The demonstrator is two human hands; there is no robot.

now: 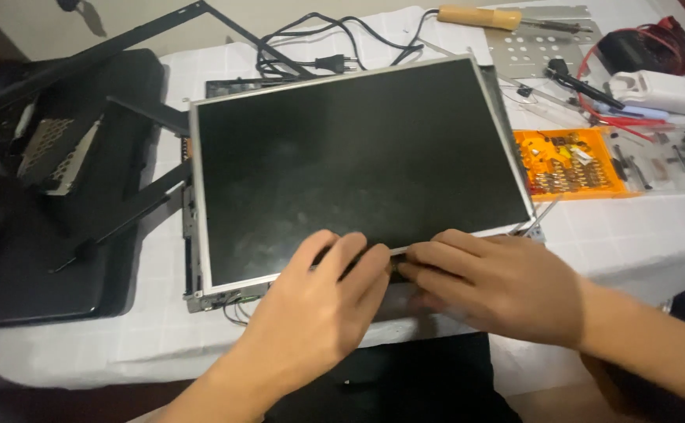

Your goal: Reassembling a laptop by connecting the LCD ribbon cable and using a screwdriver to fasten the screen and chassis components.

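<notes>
Head view. Both hands rest on the near edge of the bare display panel (358, 168). The left hand (319, 309) lies flat with its fingers spread over the lower rim, not closed around anything. The right hand (491, 286) meets it fingertip to fingertip, its fingers curled down at the same edge; whether they pinch a part there cannot be told, as the hands cover the spot.

Progress, as a judgement: the panel is already stripped of its front frame, with its metal border exposed, and lies face up on a dark base on the white tablecloth (632, 235). Thin wires (237, 309) still show at the near left corner, so it appears not fully detached.

Clearance: the far edge lies near a black power cable (319, 47). The right edge sits just beside an orange parts tray (570, 160). A loose black bezel frame (123, 117) crowds the left edge. The near side is open.
</notes>
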